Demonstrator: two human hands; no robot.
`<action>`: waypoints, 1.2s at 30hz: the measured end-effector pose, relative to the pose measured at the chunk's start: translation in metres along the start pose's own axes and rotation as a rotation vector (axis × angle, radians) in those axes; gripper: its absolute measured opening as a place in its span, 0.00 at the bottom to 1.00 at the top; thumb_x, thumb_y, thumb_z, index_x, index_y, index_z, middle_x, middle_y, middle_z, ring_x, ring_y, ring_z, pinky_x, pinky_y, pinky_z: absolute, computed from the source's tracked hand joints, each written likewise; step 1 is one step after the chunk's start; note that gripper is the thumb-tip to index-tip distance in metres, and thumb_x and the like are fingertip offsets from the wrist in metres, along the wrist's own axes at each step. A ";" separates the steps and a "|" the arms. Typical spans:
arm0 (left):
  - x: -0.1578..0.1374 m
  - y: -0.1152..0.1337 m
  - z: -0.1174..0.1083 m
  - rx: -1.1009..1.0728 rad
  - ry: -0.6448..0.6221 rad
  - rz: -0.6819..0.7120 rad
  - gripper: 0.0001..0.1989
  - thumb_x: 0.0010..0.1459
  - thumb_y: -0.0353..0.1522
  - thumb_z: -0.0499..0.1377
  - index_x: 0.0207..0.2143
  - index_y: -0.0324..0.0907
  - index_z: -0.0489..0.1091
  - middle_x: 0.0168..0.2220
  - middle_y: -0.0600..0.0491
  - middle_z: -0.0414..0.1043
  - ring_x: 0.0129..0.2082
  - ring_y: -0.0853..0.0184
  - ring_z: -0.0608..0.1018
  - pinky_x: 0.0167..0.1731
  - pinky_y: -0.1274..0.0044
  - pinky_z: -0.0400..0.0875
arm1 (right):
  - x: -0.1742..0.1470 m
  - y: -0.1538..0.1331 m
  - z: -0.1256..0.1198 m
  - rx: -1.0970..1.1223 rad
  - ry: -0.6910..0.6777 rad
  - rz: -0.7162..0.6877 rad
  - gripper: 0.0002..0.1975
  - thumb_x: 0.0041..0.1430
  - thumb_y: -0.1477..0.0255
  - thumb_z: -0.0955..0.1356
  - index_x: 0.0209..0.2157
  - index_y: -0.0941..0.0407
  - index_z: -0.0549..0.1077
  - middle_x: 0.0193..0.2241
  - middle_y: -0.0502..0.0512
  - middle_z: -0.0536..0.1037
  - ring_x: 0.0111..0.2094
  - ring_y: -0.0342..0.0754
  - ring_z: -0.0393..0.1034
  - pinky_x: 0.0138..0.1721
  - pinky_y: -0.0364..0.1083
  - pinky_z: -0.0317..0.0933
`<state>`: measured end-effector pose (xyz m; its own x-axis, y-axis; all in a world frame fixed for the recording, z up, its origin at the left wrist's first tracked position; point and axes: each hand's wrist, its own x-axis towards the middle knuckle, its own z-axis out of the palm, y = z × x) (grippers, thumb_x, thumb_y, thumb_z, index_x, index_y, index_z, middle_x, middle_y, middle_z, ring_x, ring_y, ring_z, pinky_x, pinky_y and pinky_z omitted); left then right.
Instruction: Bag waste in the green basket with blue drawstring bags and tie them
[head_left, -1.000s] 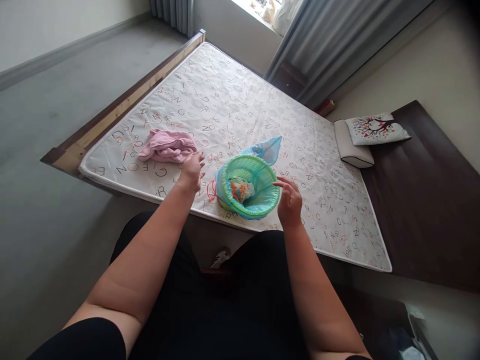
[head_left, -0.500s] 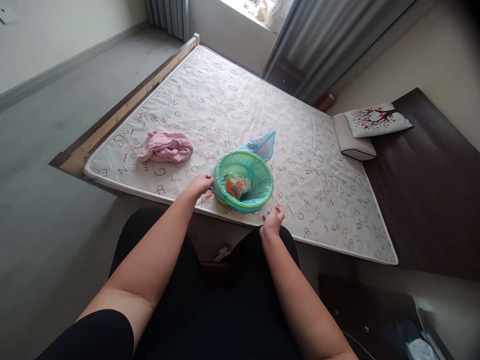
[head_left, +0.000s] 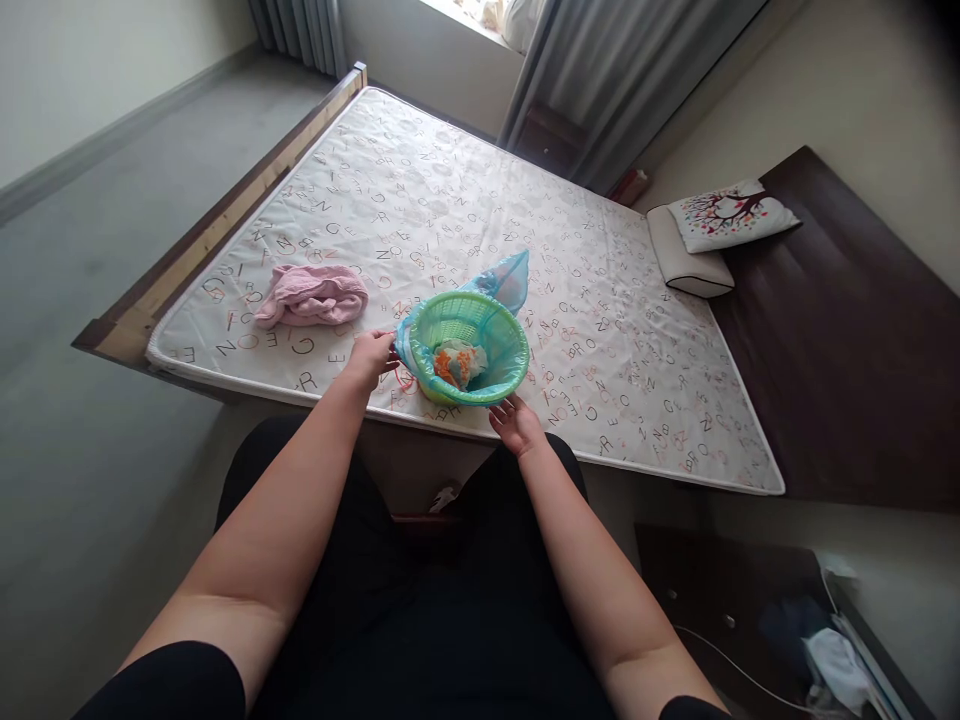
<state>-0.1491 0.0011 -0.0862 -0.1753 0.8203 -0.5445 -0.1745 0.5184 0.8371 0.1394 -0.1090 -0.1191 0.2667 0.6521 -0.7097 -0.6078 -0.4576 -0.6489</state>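
Note:
A green plastic basket (head_left: 517, 365) lined with a thin blue plastic bag (head_left: 501, 345) stands near the mattress's front edge. Crumpled white and orange waste (head_left: 459, 364) lies inside it. Part of the bag spreads out behind the rim. At the basket's left side, my left hand (head_left: 373, 358) is closed, pinching the bag's loose edge. My right hand (head_left: 517, 424) is at the front right, palm turned up and fingers stretched out to the underside of the rim. Its fingertips are partly hidden by the bag.
The basket rests on a letter-printed mattress (head_left: 600, 350) in a wooden bed frame (head_left: 217, 215). A pink towel (head_left: 313, 295) lies crumpled to the left. Pillows (head_left: 731, 218) lie by the dark headboard (head_left: 847, 350). A dark nightstand (head_left: 720, 590) stands at the lower right.
My left hand has pulled the bag's edge out to the left. My right hand has moved left and up to the rim, its fingers opening out. The view has shifted slightly.

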 end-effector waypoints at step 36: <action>0.000 0.013 -0.002 -0.108 -0.170 -0.018 0.05 0.54 0.31 0.62 0.30 0.41 0.67 0.26 0.54 0.68 0.21 0.68 0.76 0.23 0.76 0.77 | -0.018 -0.027 0.002 0.133 -0.123 -0.015 0.08 0.71 0.64 0.70 0.37 0.51 0.77 0.26 0.46 0.78 0.28 0.44 0.74 0.31 0.44 0.72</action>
<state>-0.1530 0.0071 -0.0756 -0.0064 0.8450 -0.5347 -0.2802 0.5117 0.8122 0.1498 -0.1067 -0.0883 0.1879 0.7313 -0.6556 -0.7005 -0.3681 -0.6114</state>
